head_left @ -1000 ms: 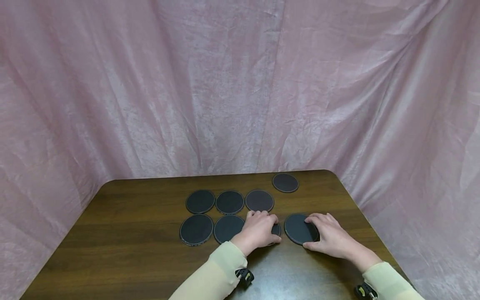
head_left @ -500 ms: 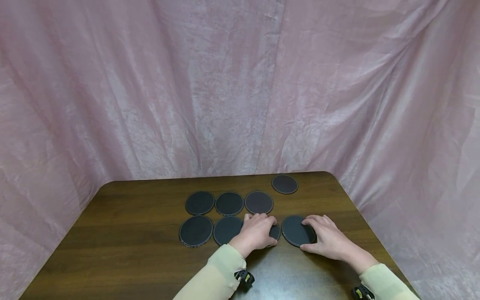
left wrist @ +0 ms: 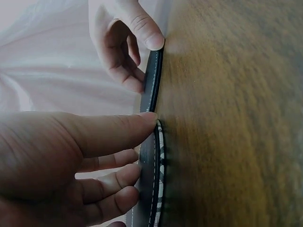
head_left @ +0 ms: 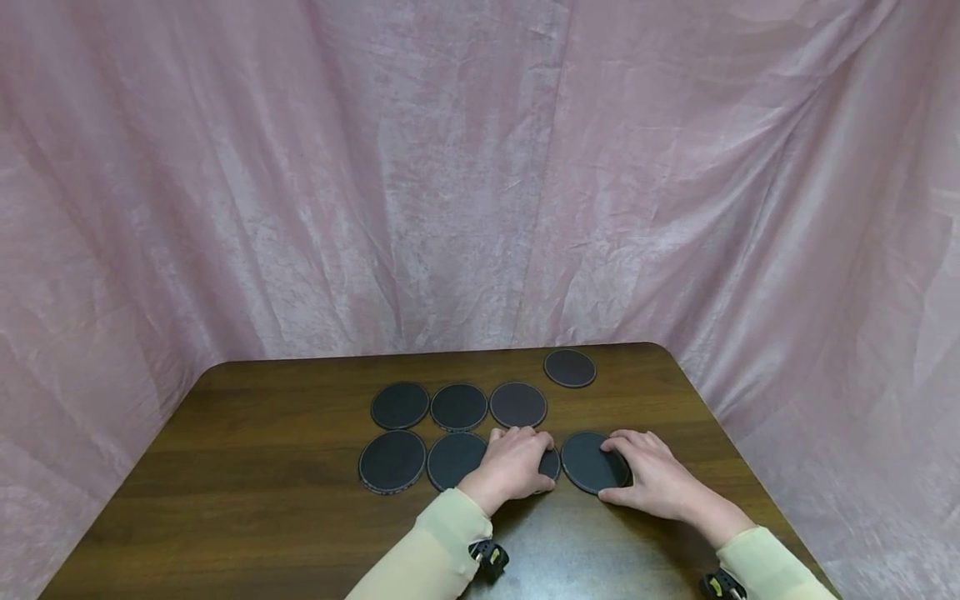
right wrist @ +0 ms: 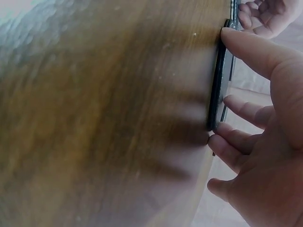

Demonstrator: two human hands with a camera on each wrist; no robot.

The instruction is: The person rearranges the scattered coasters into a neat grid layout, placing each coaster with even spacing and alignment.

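Observation:
Black round coasters with stitched rims lie flat on the wooden table. My left hand (head_left: 512,461) covers much of the third coaster (head_left: 551,465) of the near row, its thumb at the near rim and its fingers over the top. In the left wrist view, a checked pattern shows along that coaster's edge (left wrist: 161,165). To its right, my right hand (head_left: 651,477) grips the fourth coaster (head_left: 587,463) by the right side, thumb at the near rim, fingers curled on the far side. The two held coasters sit edge to edge, nearly touching.
Two more coasters, the left one (head_left: 392,462) and its neighbour (head_left: 454,459), continue the near row. Behind them runs a row of three, ending in a coaster (head_left: 518,404). Another coaster (head_left: 570,367) lies apart near the back edge. Pink curtain (head_left: 450,183) hangs behind the table (head_left: 225,483).
My right hand has slid its coaster left, closing most of the gap to the coaster under my left hand. The left hand stays nearly in place.

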